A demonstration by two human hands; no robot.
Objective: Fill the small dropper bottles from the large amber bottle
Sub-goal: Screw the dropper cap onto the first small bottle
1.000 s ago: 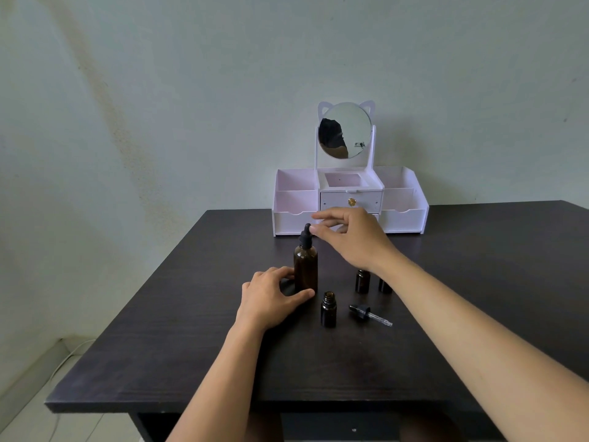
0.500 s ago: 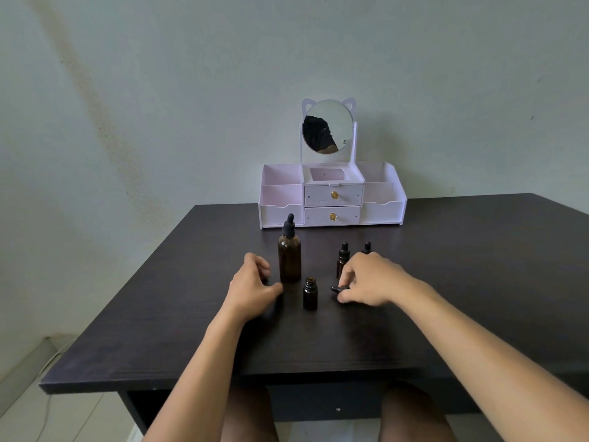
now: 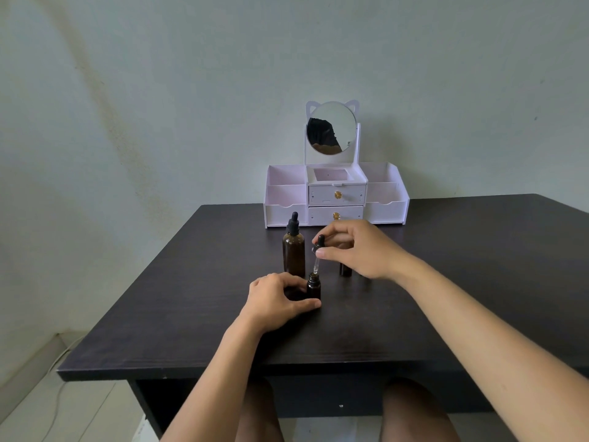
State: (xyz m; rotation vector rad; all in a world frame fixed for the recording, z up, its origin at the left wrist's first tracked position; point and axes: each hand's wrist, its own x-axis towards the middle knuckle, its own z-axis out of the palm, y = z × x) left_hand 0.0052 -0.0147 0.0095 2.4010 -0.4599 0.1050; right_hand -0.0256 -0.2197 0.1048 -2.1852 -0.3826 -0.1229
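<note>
The large amber bottle (image 3: 293,254) stands upright on the dark table (image 3: 204,307) with its black dropper cap on. Just in front of it an open small dropper bottle (image 3: 314,286) stands, and my left hand (image 3: 276,301) grips its base with thumb and fingers. My right hand (image 3: 357,248) pinches a small dropper cap (image 3: 318,247) by its collar; the glass pipette hangs down with its tip right above the open bottle's mouth. Another small bottle (image 3: 345,270) is half hidden under my right hand.
A white and pink organiser (image 3: 336,196) with two drawers and a round cat-ear mirror (image 3: 331,130) stands at the table's back edge against the wall. My knees show under the table's front edge. A cable lies on the floor at the left.
My right hand picked the small dropper cap off the table and lifted it over the open small bottle. My left hand moved from beside the large bottle to the small bottle's base.
</note>
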